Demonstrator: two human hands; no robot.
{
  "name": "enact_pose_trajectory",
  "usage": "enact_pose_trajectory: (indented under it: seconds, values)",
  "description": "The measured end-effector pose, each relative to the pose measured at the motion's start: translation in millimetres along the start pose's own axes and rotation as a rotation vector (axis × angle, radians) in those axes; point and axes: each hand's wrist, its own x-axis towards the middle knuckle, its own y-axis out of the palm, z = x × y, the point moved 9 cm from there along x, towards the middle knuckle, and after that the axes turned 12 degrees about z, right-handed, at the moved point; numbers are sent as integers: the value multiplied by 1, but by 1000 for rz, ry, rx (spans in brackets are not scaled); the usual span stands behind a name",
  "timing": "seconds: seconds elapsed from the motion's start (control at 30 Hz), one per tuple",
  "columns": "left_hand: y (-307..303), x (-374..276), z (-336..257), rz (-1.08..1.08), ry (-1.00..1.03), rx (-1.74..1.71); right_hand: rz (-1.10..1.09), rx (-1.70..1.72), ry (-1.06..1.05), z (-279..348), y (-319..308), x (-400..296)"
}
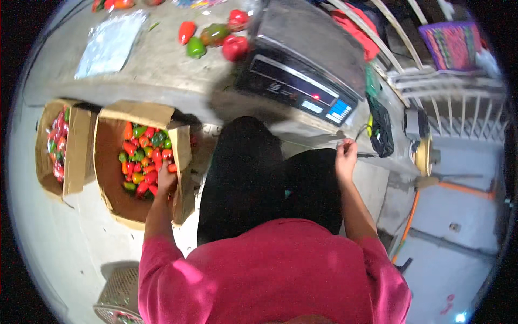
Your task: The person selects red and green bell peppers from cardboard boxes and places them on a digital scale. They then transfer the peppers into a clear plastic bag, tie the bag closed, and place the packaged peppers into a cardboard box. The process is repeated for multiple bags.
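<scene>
My left hand [166, 178] reaches down into an open cardboard box [184, 162], among many red, green and orange peppers [141, 154]. Its fingers touch peppers there, but whether they grip one is unclear. Over my right knee is my right hand [347, 156], thumb and fingertips brought together, with nothing clearly visible between them. A digital scale [291, 87] stands on the concrete counter in front of me. Left of it lie several loose peppers, among them a green one [196, 47] and a red one [235, 47]. Clear plastic bags [111, 44] lie flat farther left.
A second cardboard box [75, 162] at the far left holds peppers in plastic. A perforated plastic basket [119, 293] stands on the floor at lower left. Right of the scale are a black plastic bag [380, 133] and a white metal railing [453, 87]; an orange handle [408, 222] extends farther right.
</scene>
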Motion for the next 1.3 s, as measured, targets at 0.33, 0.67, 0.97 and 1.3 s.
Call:
enact_pose_trajectory:
  seconds: [0.33, 0.67, 0.97, 1.3]
  values:
    - [-4, -102, -189, 281, 80, -1292, 112, 892, 166, -15, 21, 71]
    - [61, -127, -347, 615, 344, -1329, 13, 847, 50, -11, 27, 87]
    - [119, -116, -374, 734, 240, -1256, -33, 527, 50, -41, 30, 90]
    - [160, -119, -408, 808, 100, -1305, -10, 437, -656, 175, 1, -3]
